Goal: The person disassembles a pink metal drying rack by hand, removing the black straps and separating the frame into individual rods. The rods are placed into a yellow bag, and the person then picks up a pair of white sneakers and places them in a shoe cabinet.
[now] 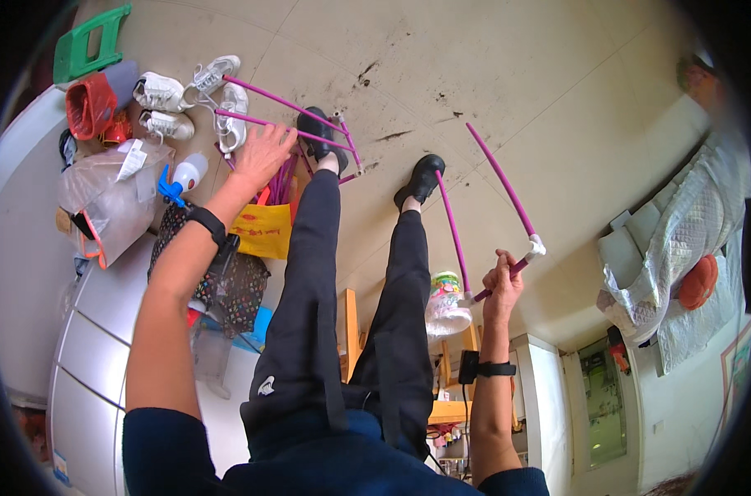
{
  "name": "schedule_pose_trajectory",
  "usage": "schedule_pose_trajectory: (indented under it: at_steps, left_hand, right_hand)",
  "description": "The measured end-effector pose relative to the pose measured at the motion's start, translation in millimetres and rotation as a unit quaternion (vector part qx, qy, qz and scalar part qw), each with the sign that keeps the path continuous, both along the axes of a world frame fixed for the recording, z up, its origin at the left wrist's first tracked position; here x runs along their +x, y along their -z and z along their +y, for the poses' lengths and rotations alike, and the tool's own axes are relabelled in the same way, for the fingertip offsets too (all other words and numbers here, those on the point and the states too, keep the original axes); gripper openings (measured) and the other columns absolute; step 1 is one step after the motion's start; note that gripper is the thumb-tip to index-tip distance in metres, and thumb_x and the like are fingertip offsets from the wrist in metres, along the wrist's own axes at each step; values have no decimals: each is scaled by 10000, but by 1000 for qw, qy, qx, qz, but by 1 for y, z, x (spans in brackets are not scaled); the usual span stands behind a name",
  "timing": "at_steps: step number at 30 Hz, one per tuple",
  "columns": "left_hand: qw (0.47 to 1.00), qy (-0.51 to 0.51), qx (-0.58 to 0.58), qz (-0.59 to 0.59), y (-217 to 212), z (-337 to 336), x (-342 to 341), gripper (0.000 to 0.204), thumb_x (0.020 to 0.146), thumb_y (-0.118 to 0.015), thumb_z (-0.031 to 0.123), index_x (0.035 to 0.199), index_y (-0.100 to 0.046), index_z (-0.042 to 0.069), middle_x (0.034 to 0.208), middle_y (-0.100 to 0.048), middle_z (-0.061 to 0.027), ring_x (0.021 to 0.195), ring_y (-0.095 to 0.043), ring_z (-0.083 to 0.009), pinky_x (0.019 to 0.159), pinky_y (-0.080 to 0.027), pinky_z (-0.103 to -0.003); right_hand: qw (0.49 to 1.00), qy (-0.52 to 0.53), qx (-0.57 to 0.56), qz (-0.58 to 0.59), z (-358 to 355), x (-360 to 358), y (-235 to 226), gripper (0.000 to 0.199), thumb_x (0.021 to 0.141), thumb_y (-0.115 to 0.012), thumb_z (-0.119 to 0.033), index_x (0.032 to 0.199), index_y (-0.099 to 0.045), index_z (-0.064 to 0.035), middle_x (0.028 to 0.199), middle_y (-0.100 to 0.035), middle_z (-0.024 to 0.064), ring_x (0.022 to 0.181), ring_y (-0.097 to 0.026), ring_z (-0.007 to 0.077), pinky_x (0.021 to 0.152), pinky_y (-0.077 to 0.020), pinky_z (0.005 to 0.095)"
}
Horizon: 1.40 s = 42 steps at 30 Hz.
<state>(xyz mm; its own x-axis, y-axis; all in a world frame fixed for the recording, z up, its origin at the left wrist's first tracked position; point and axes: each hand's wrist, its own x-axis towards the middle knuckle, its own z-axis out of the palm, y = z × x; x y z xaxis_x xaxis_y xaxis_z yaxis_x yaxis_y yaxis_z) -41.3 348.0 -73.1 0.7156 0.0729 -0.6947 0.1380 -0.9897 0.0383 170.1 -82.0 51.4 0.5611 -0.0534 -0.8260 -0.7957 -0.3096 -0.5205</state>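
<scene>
While the right hand (503, 285) grips a magenta tube section (508, 188) at its white joint, left hand (262, 155) fingers spread wide over the magenta frame (289, 124) on the floor (491, 74); assembly seems midway, so next the left must close on a tube.

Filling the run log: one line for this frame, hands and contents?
left hand: open, reaching to purple rod frame on floor | right hand: gripping purple rods with white connector | nearby: white sneakers, yellow bag
</scene>
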Motion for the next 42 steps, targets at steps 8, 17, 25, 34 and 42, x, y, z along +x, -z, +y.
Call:
schedule_pose_trajectory:
  at_steps: [8, 17, 25, 34, 42]
  left_hand:
    - [996, -9, 5, 89, 59, 35, -19, 224, 912, -515, 295, 976, -574, 89, 728, -665, -97, 755, -669, -274, 711, -498, -442]
    - [989, -75, -63, -109, -87, 67, 1, 129, 823, -552, 143, 915, -562, 53, 963, -643, -145, 930, -645, -273, 730, -522, -373]
    - [997, 15, 73, -11, 34, 83, 56, 145, 853, -503, 121, 957, -581, 56, 915, -662, -162, 918, -642, -313, 794, -509, -427]
    - [943, -272, -159, 106, 21, -12, -128, 238, 965, -444, 257, 1090, -424, 55, 841, -618, -242, 739, -653, -395, 554, -505, -487]
    - [548, -778, -297, 75, -15, -105, -51, 255, 991, -436, 285, 1118, -361, 76, 764, -628, -170, 433, -559, -172, 320, -417, -279]
  right_hand:
    - [1000, -6, 19, -19, 6, -10, 0, 165, 953, -560, -152, 1039, -603, -17, 542, -308, -80, 451, -262, 26, 434, -216, 219]
    - [1000, -9, -3, -22, 30, -17, -21, 179, 949, -572, -158, 1040, -610, -9, 548, -304, -89, 460, -267, 16, 432, -205, 210]
    - [999, -21, 24, -28, 28, -30, -41, 194, 953, -562, -158, 1037, -595, 13, 545, -327, -71, 446, -274, 34, 434, -220, 223]
    - [998, -20, 21, -51, -9, -12, -80, 199, 958, -552, -164, 1029, -597, 16, 527, -351, -59, 446, -293, 40, 432, -223, 231]
    - [996, -36, 45, -75, -18, 7, -113, 194, 955, -558, -163, 1020, -603, 14, 535, -345, -67, 448, -273, 32, 433, -215, 226]
